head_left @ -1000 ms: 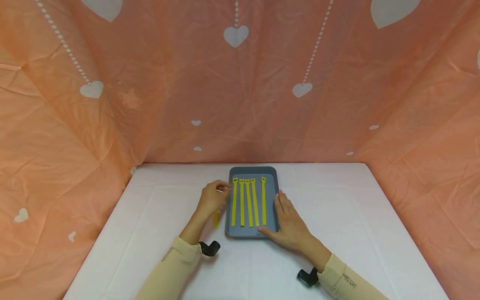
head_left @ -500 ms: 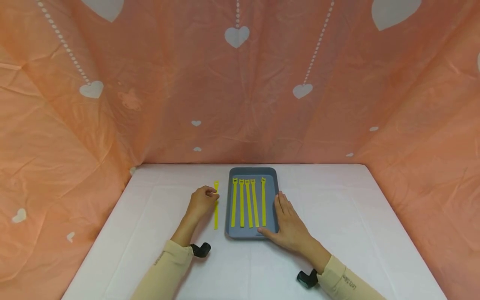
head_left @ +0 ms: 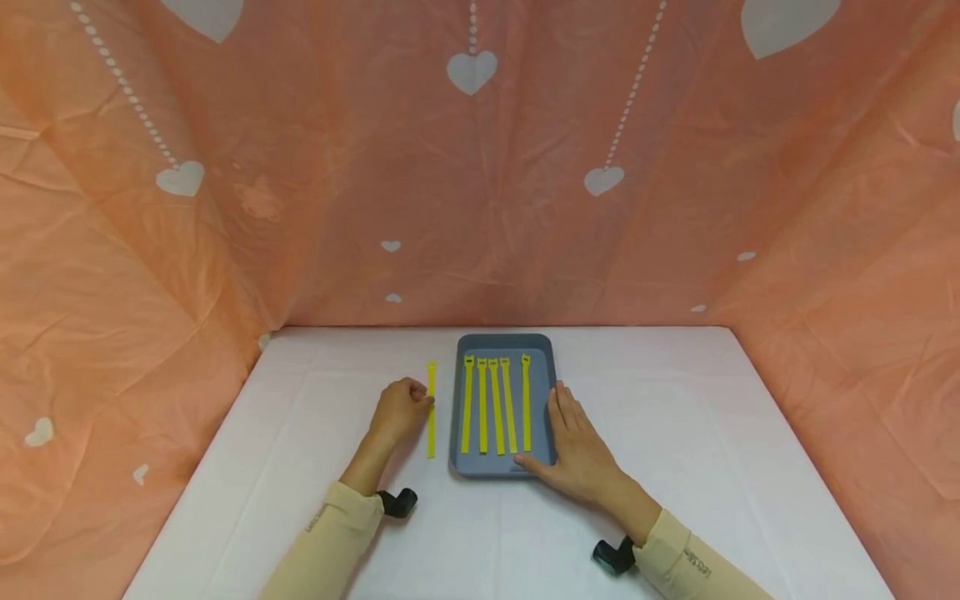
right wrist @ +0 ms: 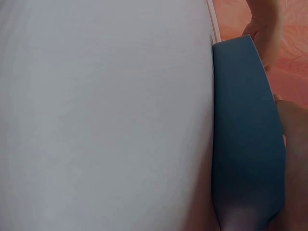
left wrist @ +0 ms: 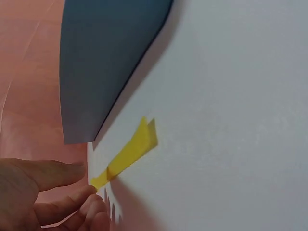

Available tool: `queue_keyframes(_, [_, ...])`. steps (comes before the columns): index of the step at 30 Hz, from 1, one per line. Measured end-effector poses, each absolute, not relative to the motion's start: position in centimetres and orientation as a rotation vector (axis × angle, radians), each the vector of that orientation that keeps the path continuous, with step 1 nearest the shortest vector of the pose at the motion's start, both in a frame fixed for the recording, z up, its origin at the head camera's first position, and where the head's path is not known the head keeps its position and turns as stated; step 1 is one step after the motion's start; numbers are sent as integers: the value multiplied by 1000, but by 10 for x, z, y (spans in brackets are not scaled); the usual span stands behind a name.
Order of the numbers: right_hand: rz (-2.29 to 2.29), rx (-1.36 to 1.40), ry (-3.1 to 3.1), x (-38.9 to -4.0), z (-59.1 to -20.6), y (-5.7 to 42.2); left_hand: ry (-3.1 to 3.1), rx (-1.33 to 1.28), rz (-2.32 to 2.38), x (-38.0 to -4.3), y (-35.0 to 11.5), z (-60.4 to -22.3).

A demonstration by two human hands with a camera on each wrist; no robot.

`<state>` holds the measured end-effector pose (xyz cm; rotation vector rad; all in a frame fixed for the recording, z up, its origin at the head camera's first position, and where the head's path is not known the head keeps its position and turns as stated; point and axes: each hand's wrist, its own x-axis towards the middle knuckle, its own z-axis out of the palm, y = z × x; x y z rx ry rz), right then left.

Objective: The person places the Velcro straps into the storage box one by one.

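A yellow flat cable tie (head_left: 431, 433) with a slotted head lies lengthwise on the white table, left of a grey-blue tray (head_left: 504, 342). Beside its middle is my left hand (head_left: 401, 410), fingertips at the tie's edge. In the left wrist view the thumb stands apart from the other fingers, near the cable tie (left wrist: 127, 154); whether they touch it is unclear. Several more yellow cable ties (head_left: 495, 408) lie side by side in the tray, heads at the far end. My right hand (head_left: 585, 454) rests along the tray's right side, thumb over the near right corner.
In the right wrist view the tray's outer wall (right wrist: 240, 130) fills the right side. A white cloth covers the table (head_left: 675, 417). Behind stands a pink-orange curtain (head_left: 525, 250) with white hearts. A wider gap separates the rightmost tie in the tray from the others.
My left hand has moved left from the tray's edge, over the loose cable tie, to its left side. More of that tie now shows. The right hand and tray stay put.
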<state>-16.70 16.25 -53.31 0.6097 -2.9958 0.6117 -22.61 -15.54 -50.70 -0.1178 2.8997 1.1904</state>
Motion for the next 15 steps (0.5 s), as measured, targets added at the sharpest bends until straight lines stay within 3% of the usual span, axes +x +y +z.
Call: queue_keyframes(15, [638,605,-2988,-166,-531,162,2952,-89,1003,-220,-151,-512])
